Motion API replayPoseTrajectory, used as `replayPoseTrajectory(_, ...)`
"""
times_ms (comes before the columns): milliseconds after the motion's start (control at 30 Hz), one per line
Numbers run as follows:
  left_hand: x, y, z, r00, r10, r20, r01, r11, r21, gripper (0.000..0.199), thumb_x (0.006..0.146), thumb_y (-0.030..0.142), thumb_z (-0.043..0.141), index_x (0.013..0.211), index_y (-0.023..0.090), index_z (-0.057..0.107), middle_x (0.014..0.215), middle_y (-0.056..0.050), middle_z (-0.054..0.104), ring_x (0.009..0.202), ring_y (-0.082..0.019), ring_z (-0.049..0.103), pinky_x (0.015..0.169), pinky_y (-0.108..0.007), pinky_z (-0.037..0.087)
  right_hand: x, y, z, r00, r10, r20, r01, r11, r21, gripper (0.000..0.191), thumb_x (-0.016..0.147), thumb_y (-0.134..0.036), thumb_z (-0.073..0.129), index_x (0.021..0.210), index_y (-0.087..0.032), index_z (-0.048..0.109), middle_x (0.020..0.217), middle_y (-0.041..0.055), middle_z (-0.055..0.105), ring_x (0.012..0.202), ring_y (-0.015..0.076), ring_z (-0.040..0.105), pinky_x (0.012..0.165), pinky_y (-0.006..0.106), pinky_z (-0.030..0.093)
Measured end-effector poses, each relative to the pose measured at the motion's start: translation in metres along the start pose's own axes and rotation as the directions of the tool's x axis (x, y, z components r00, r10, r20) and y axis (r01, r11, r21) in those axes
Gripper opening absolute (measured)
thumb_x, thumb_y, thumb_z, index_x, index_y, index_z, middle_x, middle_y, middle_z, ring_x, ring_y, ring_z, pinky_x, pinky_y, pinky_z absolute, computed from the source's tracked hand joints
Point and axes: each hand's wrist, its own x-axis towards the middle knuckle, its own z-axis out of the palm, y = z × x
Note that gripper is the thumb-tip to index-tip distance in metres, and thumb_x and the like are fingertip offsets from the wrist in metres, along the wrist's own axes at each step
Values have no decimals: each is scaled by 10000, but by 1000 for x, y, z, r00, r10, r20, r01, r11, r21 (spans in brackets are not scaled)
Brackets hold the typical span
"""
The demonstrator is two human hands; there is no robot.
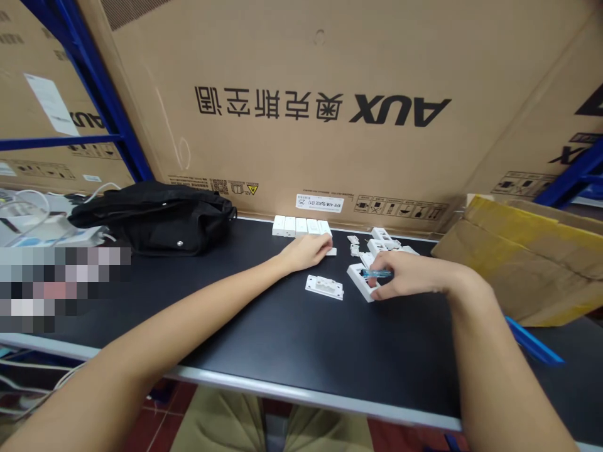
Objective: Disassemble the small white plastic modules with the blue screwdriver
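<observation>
My left hand (pixel 308 251) is closed, its fingertips down on a small white plastic piece (pixel 332 252) at the right end of a row of white switch-like boxes (pixel 296 226). The fingers partly hide what they pinch. Closed too, my right hand (pixel 402 274) grips a white rectangular plastic frame (pixel 360 284) by its edge, tilted on the table. A tool with a clear blue handle (pixel 380 274) is tucked in the same fingers; its tip cannot be made out. Between and in front of the hands lies a flat white plate with a raised fitting (pixel 325 286).
Several loose white frames and small parts (pixel 377 242) lie behind my right hand. A black bag (pixel 160 216) sits at the left, a taped cardboard box (pixel 513 257) at the right. A large carton (pixel 301 144) stands along the back edge of the black table (pixel 282 345).
</observation>
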Motion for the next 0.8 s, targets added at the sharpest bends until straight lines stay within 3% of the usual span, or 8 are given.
replayPoseTrajectory(100,20,12,14,999,31,24,-31,999,23,196,973,261,416,1015,204,598,972,-60,691,884,-212,655,771,-329,511,0,1,0,993,61,99,-60,998,-11,330,653,-531,706,760,-221,676,754,8,656,706,193,570,625,296,383)
replayPoseTrajectory(233,32,21,22,996,66,52,-68,997,31,234,976,270,400,936,175,611,1028,-90,665,1022,-238,617,926,-379,492,3,2,3,994,56,93,-55,998,-14,294,677,-492,681,688,-214,587,675,-10,586,646,165,510,589,292,345)
replayPoseTrajectory(367,27,21,18,999,36,30,-36,999,11,251,982,330,370,1039,188,570,1116,-92,614,1060,-239,591,948,-392,492,5,2,4,996,81,46,-78,996,-47,245,698,-449,662,728,-219,584,734,14,613,698,196,550,596,302,361)
replayPoseTrajectory(500,20,21,11,999,19,41,-19,1000,-17,260,881,262,462,1130,214,517,1157,-72,589,911,-211,614,833,-365,526,7,6,4,987,159,28,-157,986,-60,251,702,-427,670,805,-215,586,844,49,657,757,226,597,630,317,413)
replayPoseTrajectory(600,20,20,10,996,68,60,-66,997,-36,258,823,208,485,1075,202,539,1112,-74,595,867,-203,607,790,-349,530,9,10,4,979,202,-2,-202,977,-68,271,724,-432,664,855,-210,579,938,78,672,821,246,620,671,324,441)
replayPoseTrajectory(700,22,19,13,991,116,72,-113,993,-39,220,833,169,463,1017,192,580,1087,-74,607,933,-201,613,837,-330,530,12,11,5,976,217,-25,-218,973,-80,264,767,-444,633,869,-208,569,976,91,671,845,247,629,699,325,453)
replayPoseTrajectory(800,23,17,18,991,117,63,-116,993,-27,266,873,173,445,1083,185,607,1172,-82,606,1105,-209,588,979,-332,495,13,10,5,971,234,-39,-237,967,-90,271,782,-453,624,879,-206,570,988,95,674,853,249,636,706,324,458)
